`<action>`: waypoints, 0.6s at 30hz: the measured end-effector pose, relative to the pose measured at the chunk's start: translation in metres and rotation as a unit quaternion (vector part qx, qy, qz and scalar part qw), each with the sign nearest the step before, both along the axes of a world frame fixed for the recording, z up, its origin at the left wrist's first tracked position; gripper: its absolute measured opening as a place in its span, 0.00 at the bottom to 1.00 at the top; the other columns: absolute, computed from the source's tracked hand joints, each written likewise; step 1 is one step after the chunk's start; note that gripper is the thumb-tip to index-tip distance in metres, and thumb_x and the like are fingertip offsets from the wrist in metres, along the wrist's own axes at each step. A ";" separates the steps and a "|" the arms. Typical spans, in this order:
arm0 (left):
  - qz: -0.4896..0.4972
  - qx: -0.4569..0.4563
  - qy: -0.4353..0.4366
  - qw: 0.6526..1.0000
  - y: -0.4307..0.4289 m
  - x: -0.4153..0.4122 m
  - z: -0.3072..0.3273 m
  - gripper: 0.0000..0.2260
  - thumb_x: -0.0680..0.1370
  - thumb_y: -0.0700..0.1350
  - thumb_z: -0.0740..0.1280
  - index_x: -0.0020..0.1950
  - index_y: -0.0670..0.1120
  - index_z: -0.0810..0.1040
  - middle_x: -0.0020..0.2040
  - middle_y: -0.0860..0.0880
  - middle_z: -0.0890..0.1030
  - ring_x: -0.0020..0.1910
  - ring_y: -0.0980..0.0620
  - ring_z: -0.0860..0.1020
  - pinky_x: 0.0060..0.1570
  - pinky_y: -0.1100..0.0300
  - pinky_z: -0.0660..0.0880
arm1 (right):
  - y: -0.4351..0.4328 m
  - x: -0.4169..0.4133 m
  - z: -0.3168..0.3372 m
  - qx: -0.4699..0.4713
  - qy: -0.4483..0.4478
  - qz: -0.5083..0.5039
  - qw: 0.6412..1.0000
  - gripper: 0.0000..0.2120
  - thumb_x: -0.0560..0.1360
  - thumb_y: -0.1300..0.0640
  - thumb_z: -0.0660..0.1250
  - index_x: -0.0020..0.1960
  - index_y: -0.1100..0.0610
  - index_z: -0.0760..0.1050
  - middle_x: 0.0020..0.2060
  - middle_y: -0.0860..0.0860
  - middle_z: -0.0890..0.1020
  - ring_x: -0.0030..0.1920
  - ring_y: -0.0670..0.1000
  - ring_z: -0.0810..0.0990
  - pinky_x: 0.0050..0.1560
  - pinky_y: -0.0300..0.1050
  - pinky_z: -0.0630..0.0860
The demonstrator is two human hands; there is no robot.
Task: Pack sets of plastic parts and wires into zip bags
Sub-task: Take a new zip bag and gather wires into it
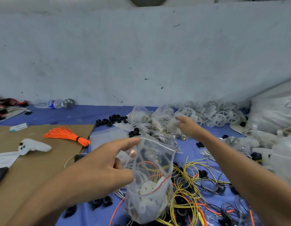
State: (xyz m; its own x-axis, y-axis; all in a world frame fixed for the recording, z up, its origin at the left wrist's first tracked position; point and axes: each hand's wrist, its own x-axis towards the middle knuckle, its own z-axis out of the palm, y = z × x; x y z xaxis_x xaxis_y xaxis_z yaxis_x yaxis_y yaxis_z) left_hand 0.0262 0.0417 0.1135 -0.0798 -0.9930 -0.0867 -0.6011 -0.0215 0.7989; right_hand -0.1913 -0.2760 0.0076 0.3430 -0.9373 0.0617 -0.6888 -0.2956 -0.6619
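Observation:
My left hand [102, 167] holds a clear zip bag [151, 181] by its open mouth, above the blue table. White plastic parts, orange and yellow wires lie inside the bag. My right hand [188, 126] reaches forward to a pile of small clear bags with metal pieces [157, 124]; its fingers are blurred, and I cannot tell whether they hold anything. Loose yellow, orange and black wires [195, 191] lie under and right of the bag. Black plastic rings [112, 120] sit behind it.
A heap of white plastic wheels [213, 113] lines the back right, beside large white sacks [275, 111]. On the brown cardboard [35, 160] at left lie an orange tie bundle [68, 135] and a white controller [34, 145]. A water bottle [53, 104] lies by the wall.

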 end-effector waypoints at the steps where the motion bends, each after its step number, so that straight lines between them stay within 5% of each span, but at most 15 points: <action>1: -0.001 -0.001 0.003 1.000 -0.001 -0.001 -0.001 0.33 0.67 0.48 0.67 0.68 0.73 0.65 0.45 0.36 0.78 0.32 0.48 0.69 0.33 0.53 0.66 | 0.007 -0.008 0.018 0.005 -0.047 -0.001 0.999 0.20 0.80 0.62 0.58 0.72 0.59 0.70 0.64 0.54 0.76 0.68 0.58 0.73 0.63 0.46 0.69; 5: -0.009 -0.006 0.000 1.000 -0.008 -0.010 -0.002 0.34 0.70 0.44 0.67 0.73 0.66 0.64 0.33 0.48 0.77 0.32 0.50 0.71 0.32 0.58 0.68 | 0.047 -0.035 0.098 -0.032 -0.158 0.041 0.986 0.17 0.81 0.56 0.61 0.70 0.51 0.73 0.67 0.48 0.75 0.65 0.48 0.74 0.60 0.45 0.74; 10: -0.003 -0.016 0.024 1.000 -0.010 -0.022 0.003 0.32 0.75 0.37 0.67 0.77 0.56 0.64 0.39 0.55 0.75 0.29 0.55 0.76 0.31 0.65 0.73 | 0.130 -0.052 0.176 -0.054 -0.239 0.133 0.960 0.14 0.82 0.57 0.60 0.65 0.55 0.77 0.62 0.45 0.80 0.59 0.49 0.80 0.53 0.46 0.78; 15: 0.029 -0.025 0.042 0.998 -0.012 -0.028 0.002 0.31 0.75 0.34 0.66 0.77 0.51 0.65 0.42 0.55 0.76 0.27 0.57 0.75 0.32 0.64 0.75 | 0.202 -0.059 0.208 0.026 -0.342 0.257 0.903 0.17 0.80 0.57 0.59 0.66 0.62 0.75 0.65 0.52 0.79 0.57 0.54 0.81 0.49 0.44 0.79; 18: 0.023 -0.020 0.042 0.999 -0.011 -0.027 0.002 0.25 0.75 0.35 0.66 0.72 0.50 0.71 0.44 0.49 0.79 0.29 0.58 0.77 0.34 0.63 0.77 | 0.226 -0.052 0.205 0.066 -0.328 0.310 0.890 0.19 0.79 0.57 0.58 0.67 0.63 0.74 0.66 0.53 0.78 0.55 0.54 0.80 0.47 0.44 0.79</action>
State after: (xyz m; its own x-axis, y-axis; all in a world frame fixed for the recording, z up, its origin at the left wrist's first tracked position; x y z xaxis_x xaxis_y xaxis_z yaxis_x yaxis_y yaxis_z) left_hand -0.0007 0.0308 0.1158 -0.0387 -0.9984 -0.0414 -0.5305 -0.0146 0.8476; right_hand -0.2435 -0.0504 0.2129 0.7276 -0.5949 0.3416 0.1259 -0.3736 -0.9190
